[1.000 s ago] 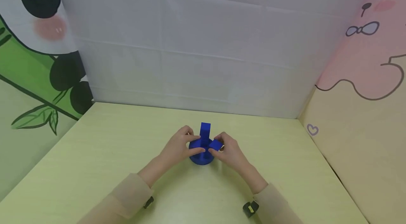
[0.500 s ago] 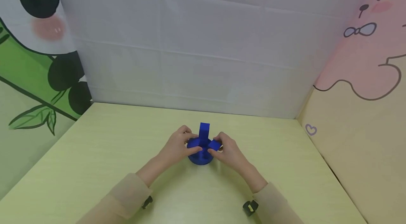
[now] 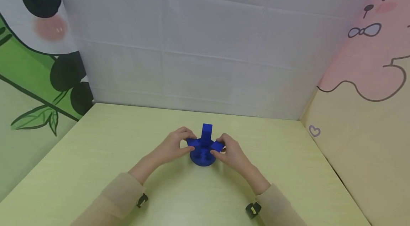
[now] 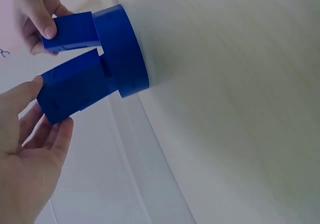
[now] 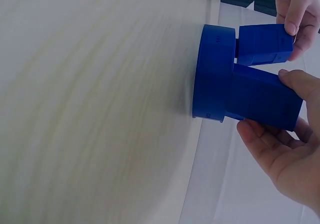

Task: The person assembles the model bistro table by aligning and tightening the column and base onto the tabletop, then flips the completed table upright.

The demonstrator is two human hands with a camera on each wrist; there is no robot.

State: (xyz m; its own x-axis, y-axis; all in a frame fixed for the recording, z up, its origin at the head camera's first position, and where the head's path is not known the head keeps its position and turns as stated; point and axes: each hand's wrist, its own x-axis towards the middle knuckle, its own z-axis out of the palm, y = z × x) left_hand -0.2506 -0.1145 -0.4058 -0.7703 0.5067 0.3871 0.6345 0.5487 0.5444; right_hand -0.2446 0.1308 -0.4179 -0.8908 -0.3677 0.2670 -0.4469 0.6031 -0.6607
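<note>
L hand (image 3: 173, 146) + L blue block (image 3: 193, 142) shifted left vs. a sec ago; I've got that block pinched, R hand (image 3: 234, 153) pinching R blue block (image 3: 217, 146), round base (image 3: 203, 162) btwn hands on table (image 3: 80, 169).

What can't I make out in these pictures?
Head view: underside of the blue base, hidden facing the table.
Left wrist view: marks on the block in the left hand, too small and dim.
Right wrist view: that hand's wrist, cut off by the top edge.
</note>
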